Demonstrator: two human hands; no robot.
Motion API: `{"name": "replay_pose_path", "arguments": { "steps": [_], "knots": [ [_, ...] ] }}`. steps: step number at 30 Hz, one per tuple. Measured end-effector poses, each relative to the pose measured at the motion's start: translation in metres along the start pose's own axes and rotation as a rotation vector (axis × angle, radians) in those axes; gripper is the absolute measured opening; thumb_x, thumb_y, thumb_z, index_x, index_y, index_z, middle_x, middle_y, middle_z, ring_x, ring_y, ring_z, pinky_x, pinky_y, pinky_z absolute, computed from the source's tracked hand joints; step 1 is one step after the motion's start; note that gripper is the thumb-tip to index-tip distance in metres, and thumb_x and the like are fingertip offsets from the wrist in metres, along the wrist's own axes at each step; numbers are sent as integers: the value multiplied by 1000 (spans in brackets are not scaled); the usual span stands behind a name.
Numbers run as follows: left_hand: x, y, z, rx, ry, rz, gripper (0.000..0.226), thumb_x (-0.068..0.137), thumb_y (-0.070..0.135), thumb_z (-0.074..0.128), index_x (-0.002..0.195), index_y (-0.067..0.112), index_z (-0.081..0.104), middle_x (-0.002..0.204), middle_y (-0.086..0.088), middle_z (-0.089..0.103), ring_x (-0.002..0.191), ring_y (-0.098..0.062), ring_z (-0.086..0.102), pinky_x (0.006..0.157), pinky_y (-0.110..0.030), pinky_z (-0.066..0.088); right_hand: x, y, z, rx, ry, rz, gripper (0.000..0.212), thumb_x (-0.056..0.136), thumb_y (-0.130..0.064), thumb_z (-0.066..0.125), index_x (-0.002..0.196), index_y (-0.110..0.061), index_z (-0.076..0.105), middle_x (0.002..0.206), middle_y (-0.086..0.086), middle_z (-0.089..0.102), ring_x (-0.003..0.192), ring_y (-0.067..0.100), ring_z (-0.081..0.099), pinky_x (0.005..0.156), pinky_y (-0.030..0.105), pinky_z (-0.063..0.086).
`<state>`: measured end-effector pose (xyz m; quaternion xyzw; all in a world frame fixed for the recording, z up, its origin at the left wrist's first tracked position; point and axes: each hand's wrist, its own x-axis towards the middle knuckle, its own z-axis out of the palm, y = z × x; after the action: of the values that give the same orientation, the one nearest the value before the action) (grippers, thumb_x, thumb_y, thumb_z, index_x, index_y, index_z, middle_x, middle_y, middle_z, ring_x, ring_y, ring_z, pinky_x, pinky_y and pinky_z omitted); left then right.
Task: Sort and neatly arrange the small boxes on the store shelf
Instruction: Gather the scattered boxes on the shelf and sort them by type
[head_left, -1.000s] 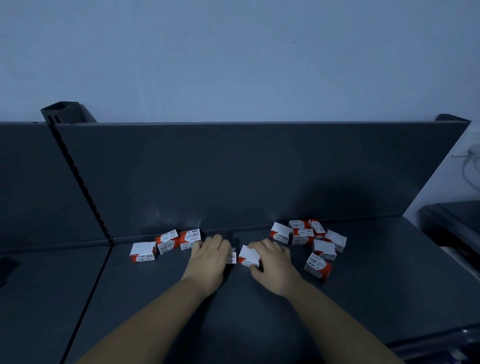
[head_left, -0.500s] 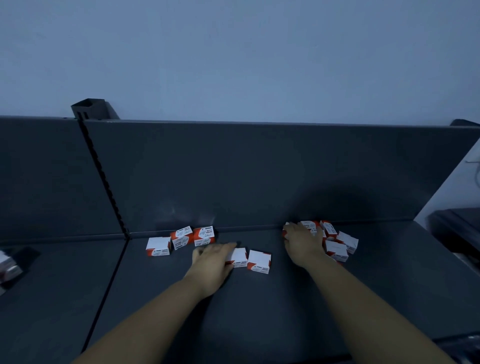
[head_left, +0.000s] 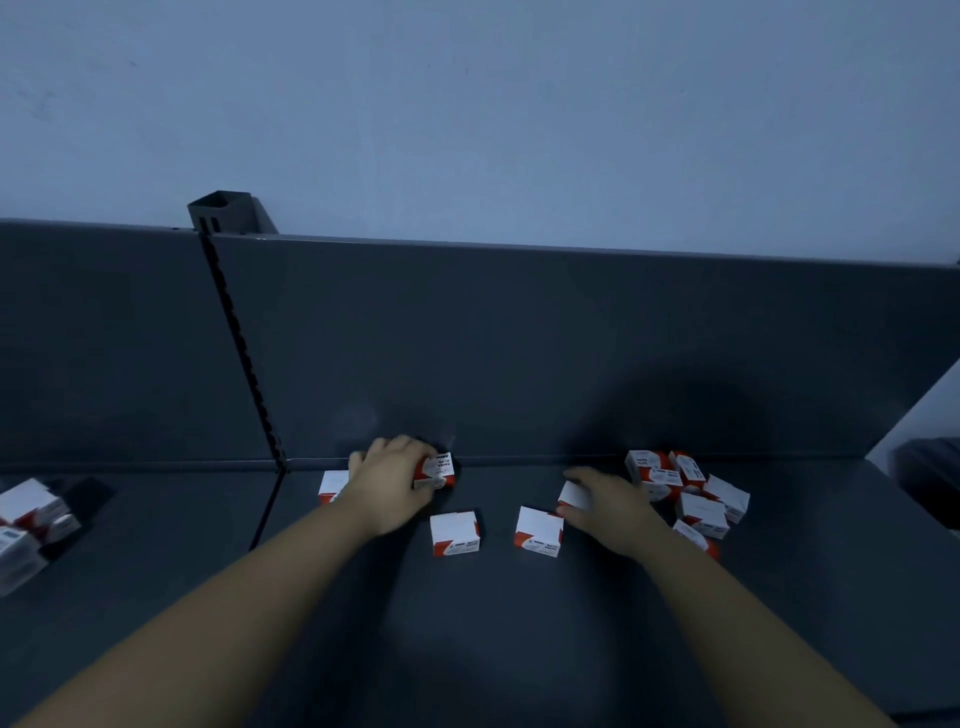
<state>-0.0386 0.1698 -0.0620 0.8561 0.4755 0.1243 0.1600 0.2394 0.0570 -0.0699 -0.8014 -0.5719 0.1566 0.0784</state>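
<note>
left hand (head_left: 395, 483): far in, at the foot of the back panel (head_left: 519, 353). Knuckles up, fingers curled down over the back row, fingertips hidden behind the hand.
clip box (head_left: 439, 472): red/white, "PAPER CLIPS" print readable. Sits tight against the thumb side of the left hand, with thumb and fingers curled round it. At the back panel; can't tell if it touches.
row-end box (head_left: 331, 486): sticks out on the other side of the left hand, mostly covered by the hand and wrist.
right hand (head_left: 610, 506): palm down, fingers curved. Index at the far edge and thumb at the near edge of the white-top box, pinching it.
white-top box (head_left: 571, 493): half under the right hand, only its left part shows. Resting or lifted, can't tell.
near-left box (head_left: 454, 532): flat on the shelf (head_left: 519, 649), just in front of the left hand, untouched.
near-right box (head_left: 539, 531): flat, just beside the right thumb on its left. Clear gap to the near-left box.
pile (head_left: 685, 493): jumble of the same boxes to the right of the right hand, several tilted, one partly hidden by the right wrist.
side boxes (head_left: 26, 525): in the next bay, past the slotted upright (head_left: 239, 338), well apart from both hands.
</note>
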Motion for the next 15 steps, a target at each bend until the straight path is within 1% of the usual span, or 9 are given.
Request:
{"name": "replay_pose_path", "arguments": {
  "steps": [2, 3, 5, 7, 8, 9, 11, 13, 15],
  "knots": [
    [8, -1, 2, 107, -42, 2, 44, 92, 45, 52, 135, 35, 44, 136, 13, 44, 128, -18, 33, 101, -38, 22, -2, 2, 0, -41, -22, -9, 55, 93, -43, 58, 143, -30, 43, 145, -6, 51, 132, 17, 47, 114, 48, 30],
    [11, -1, 4, 141, -78, -2, 46, 92, 43, 52, 137, 35, 42, 138, 11, 43, 130, -19, 31, 102, -39, 21, -3, 1, -1, -11, -2, -10, 54, 92, -42, 59, 143, -30, 44, 144, -7, 51, 131, 17, 47, 113, 47, 32],
    [14, 1, 11, 185, -114, -33, 50, 91, 42, 52, 138, 33, 40, 139, 8, 40, 131, -21, 28, 105, -40, 20, -7, -3, -4, 124, 67, -21, 54, 92, -40, 63, 142, -28, 48, 144, -7, 52, 130, 16, 48, 112, 44, 36],
    [15, 5, 17, 199, -87, -79, 50, 92, 51, 49, 137, 31, 42, 137, 6, 40, 130, -22, 28, 105, -41, 21, -12, -10, -8, 300, 102, -49, 56, 90, -38, 66, 142, -26, 49, 143, -8, 53, 129, 13, 49, 111, 38, 40],
    [15, 7, 20, 206, -81, -91, 50, 92, 55, 47, 136, 31, 43, 135, 4, 40, 129, -23, 28, 105, -42, 21, -15, -14, -9, 368, 94, -75, 56, 90, -37, 68, 142, -25, 50, 143, -9, 53, 128, 10, 50, 109, 34, 41],
    [15, 9, 23, 220, -79, -87, 50, 92, 56, 47, 136, 30, 44, 134, 3, 40, 128, -24, 28, 105, -42, 20, -18, -19, -11, 411, 79, -104, 56, 90, -36, 69, 142, -26, 50, 142, -10, 53, 127, 8, 50, 108, 31, 42],
    [16, 12, 24, 233, -54, -52, 51, 90, 52, 51, 136, 31, 45, 131, 2, 39, 127, -24, 28, 107, -43, 17, -24, -28, -11, 432, 63, -163, 55, 89, -35, 70, 140, -27, 53, 141, -11, 54, 124, 4, 51, 107, 28, 43],
    [15, 14, 23, 139, 5, -13, 53, 87, 48, 56, 136, 30, 45, 127, 4, 39, 125, -22, 28, 105, -39, 17, -27, -34, -6, 380, 57, -204, 54, 88, -37, 71, 139, -29, 54, 139, -12, 55, 124, 3, 50, 108, 29, 42],
    [11, 15, 23, -73, 25, 53, 56, 85, 46, 60, 135, 27, 46, 121, 6, 37, 120, -17, 32, 103, -31, 23, -29, -35, 0, 262, 8, -243, 57, 88, -39, 69, 141, -34, 51, 139, -12, 54, 127, 6, 46, 109, 27, 37]
  ]
}}
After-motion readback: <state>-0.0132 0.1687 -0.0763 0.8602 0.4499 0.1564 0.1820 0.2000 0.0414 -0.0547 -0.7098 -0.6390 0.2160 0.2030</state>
